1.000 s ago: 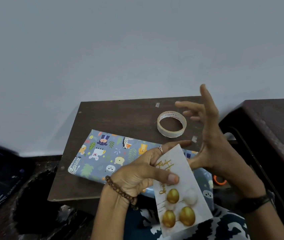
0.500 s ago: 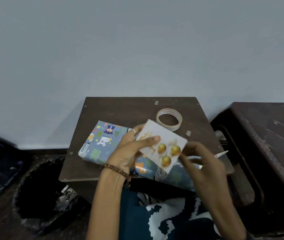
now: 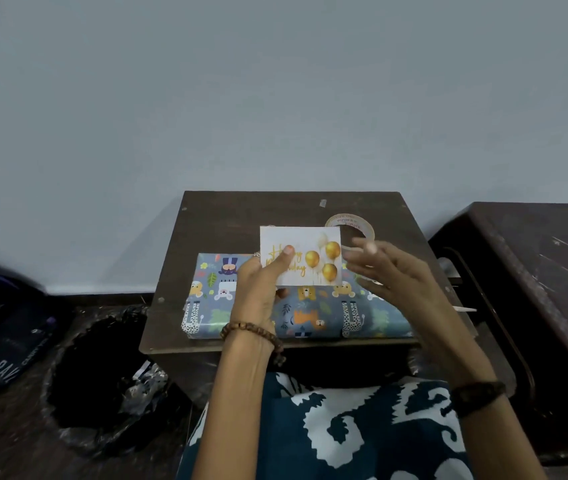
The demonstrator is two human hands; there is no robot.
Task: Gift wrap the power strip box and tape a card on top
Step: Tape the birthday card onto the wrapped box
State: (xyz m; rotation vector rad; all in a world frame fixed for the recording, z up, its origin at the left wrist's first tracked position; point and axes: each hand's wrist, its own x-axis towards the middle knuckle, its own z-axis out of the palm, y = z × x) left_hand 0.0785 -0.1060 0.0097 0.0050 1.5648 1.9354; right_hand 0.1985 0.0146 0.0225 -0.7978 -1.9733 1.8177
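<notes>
The dark wooden table [image 3: 241, 216] bears the wrapped box [image 3: 313, 317], now lying square to the near edge rather than slanted. Above it the card [image 3: 305, 242] has turned level, gold balloons rightward, pinched by the left hand [image 3: 258, 289], thumb on its face. The right hand [image 3: 396, 275], blurred, fingers spread and holding nothing, partly hides the round tape roll [image 3: 353, 221]. A black-lined bin [image 3: 95, 375] sits left.

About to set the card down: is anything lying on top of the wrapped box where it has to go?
Nothing visible lies there. The left hand holds the card above the wrapped box, whose top shows only paper. The right hand hovers at the card's right edge; the tape roll sits behind, on the table.
</notes>
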